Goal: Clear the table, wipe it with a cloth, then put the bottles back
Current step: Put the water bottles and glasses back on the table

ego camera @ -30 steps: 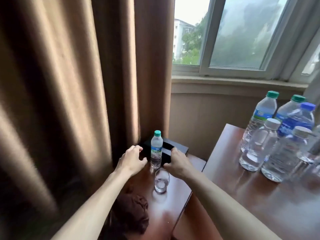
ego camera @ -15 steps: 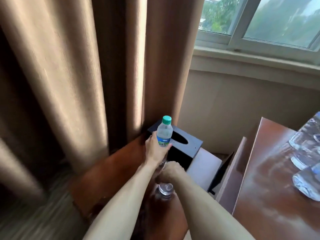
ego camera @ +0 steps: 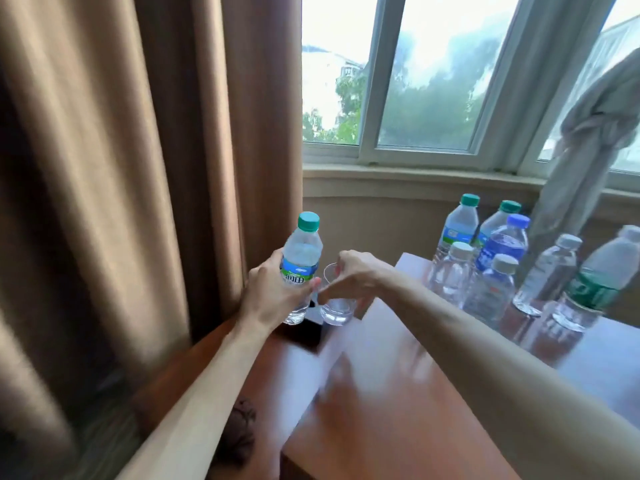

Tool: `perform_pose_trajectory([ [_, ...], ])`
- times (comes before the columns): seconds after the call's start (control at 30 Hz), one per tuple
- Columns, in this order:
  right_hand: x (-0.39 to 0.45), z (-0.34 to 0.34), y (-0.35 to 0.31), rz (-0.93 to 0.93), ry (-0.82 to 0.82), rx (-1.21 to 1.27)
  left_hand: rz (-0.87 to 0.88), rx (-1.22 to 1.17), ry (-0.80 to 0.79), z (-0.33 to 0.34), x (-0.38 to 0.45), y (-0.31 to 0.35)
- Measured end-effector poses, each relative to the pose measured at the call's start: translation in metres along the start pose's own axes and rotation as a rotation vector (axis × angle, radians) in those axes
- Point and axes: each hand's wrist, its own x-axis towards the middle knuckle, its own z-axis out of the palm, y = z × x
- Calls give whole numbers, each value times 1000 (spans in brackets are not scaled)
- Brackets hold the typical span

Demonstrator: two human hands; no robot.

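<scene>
A person carries two items at once above the lower bench [ego camera: 207, 362] by the curtain [ego camera: 138, 168]: the left hand [ego camera: 273, 292] is wrapped round a small green-capped bottle [ego camera: 300, 268], held upright in the air, while the right hand [ego camera: 349, 275] pinches the rim of a clear glass [ego camera: 336, 303] with fingers curled over its top. The two hands sit almost touching, the glass just beside the bottle's base. Off to the right, a cluster of water bottles [ego camera: 485, 265] crowds the far part of the larger bench [ego camera: 398, 427] beneath the window [ego camera: 433, 74], with a grey cloth [ego camera: 588, 133] hanging knotted near the frame (a dark crumpled cloth [ego camera: 242, 431] also lies low on the near bench).

The risks appear to lie in the double carry. The glass hangs from a rim pinch only, so a jolt or a knock against the bottle could loosen it; whether it holds water cannot be told through the blur. The crowded bottles leave little free room among them, and setting down either item close in could topple a neighbour, particularly the near ones with little water in them. The dark box [ego camera: 304, 332] below the hands is another thing to clip on the way across.
</scene>
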Motion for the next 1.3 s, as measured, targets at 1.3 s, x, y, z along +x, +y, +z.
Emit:
perform_pose_trajectory([
  [1.3,-247,31,341,360,718,356,265,-63,-487,266,-179,202],
])
